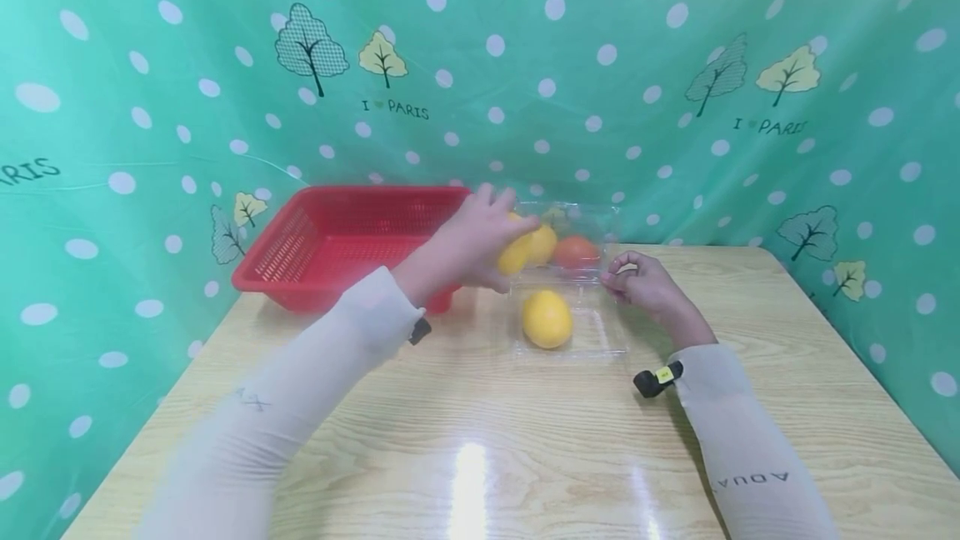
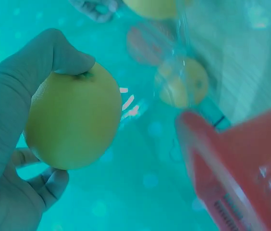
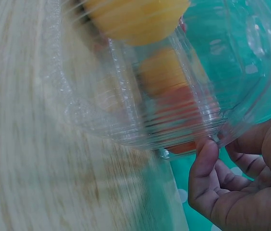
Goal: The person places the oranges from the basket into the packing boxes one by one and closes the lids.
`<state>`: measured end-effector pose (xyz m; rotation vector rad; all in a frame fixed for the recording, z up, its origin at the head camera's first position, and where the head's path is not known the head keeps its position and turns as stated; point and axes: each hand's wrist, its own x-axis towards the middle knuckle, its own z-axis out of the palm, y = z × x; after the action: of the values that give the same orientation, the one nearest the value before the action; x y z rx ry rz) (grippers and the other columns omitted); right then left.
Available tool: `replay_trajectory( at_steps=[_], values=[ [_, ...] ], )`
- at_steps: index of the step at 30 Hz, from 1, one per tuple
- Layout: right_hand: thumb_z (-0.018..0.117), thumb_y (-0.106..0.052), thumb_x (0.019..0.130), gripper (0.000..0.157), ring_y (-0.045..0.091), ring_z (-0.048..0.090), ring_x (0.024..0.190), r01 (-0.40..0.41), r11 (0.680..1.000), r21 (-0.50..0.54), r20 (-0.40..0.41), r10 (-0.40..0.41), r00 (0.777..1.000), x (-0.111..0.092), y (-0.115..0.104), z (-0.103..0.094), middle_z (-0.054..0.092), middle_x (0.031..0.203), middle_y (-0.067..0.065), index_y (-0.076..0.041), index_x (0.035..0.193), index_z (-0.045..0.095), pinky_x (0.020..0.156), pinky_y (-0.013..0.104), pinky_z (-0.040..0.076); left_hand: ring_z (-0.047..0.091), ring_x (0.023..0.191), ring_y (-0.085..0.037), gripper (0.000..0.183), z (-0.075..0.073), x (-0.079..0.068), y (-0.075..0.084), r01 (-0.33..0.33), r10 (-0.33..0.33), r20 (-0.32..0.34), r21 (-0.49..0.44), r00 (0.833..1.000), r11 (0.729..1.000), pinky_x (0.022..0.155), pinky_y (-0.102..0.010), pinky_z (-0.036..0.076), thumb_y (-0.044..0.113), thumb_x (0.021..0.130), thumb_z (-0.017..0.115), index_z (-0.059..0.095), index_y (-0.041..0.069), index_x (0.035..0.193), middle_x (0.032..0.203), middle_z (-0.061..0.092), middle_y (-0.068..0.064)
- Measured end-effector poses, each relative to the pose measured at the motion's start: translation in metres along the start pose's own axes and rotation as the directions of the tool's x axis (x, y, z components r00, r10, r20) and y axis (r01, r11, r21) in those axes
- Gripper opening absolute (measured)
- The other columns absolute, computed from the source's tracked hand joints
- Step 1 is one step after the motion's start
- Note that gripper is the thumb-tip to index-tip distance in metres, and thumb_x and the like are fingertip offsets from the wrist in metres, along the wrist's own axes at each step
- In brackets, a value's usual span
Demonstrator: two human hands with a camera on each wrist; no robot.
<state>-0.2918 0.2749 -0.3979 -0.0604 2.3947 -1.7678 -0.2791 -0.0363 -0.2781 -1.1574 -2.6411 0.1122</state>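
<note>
My left hand (image 1: 480, 240) grips a round yellow fruit (image 2: 75, 118), thumb beside its green stem end, close to the right end of the red basket (image 1: 277, 269). A clear plastic clamshell box (image 1: 600, 340) lies open on the table, and my right hand (image 1: 648, 286) pinches its edge between thumb and fingers. Another yellow fruit (image 1: 547, 319) sits in the box's near half. Through the clear plastic at the back I see an orange-yellow fruit (image 1: 542, 245) and a red fruit (image 1: 576, 253); whether these lie inside or behind it I cannot tell.
The red basket has slotted walls and stands at the table's back left. A green dotted cloth (image 1: 495, 73) hangs right behind the wooden table (image 1: 420, 423). Black wrist cameras (image 1: 657, 379) sit at both cuffs.
</note>
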Motion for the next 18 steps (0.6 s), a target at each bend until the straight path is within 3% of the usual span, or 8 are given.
replay_trajectory(
  at_steps=[5, 11, 18],
  values=[
    [0.061, -0.004, 0.101, 0.018, 0.009, 0.062, 0.083, -0.005, 1.0, -0.019, 0.001, 0.005, 1.0, 0.0, -0.001, 0.0, 0.068, 0.096, 0.012, 0.001, 0.111, 0.048, 0.072, 0.021, 0.054, 0.041, 0.115, -0.03, 0.085, 0.013, 0.006, 0.015, -0.031, 0.031, -0.011, -0.014, 0.999, 0.999, 0.089, -0.041, 0.042, 0.05, 0.067, 0.09, 0.056, 0.032, 0.142, 0.13, 0.05, -0.007],
    [0.062, -0.006, 0.1, 0.02, 0.01, 0.062, 0.086, -0.014, 1.0, -0.027, -0.004, 0.014, 1.0, 0.0, -0.003, 0.0, 0.067, 0.098, 0.012, 0.001, 0.112, 0.048, 0.073, 0.022, 0.054, 0.038, 0.123, -0.028, 0.089, 0.027, 0.02, 0.032, -0.011, 0.012, 0.014, -0.068, 1.0, 0.998, 0.094, -0.042, 0.042, 0.05, 0.069, 0.092, 0.051, 0.036, 0.147, 0.142, 0.045, -0.005],
    [0.063, -0.006, 0.1, 0.021, 0.013, 0.064, 0.087, 0.0, 0.999, -0.034, 0.009, 0.001, 1.0, -0.002, -0.002, -0.001, 0.069, 0.095, 0.009, 0.002, 0.113, 0.048, 0.075, 0.023, 0.055, 0.039, 0.121, -0.027, 0.085, 0.045, 0.04, 0.05, -0.012, 0.013, 0.006, -0.145, 1.0, 0.989, 0.092, -0.042, 0.044, 0.052, 0.069, 0.088, 0.051, 0.042, 0.145, 0.139, 0.045, -0.004]
  ],
)
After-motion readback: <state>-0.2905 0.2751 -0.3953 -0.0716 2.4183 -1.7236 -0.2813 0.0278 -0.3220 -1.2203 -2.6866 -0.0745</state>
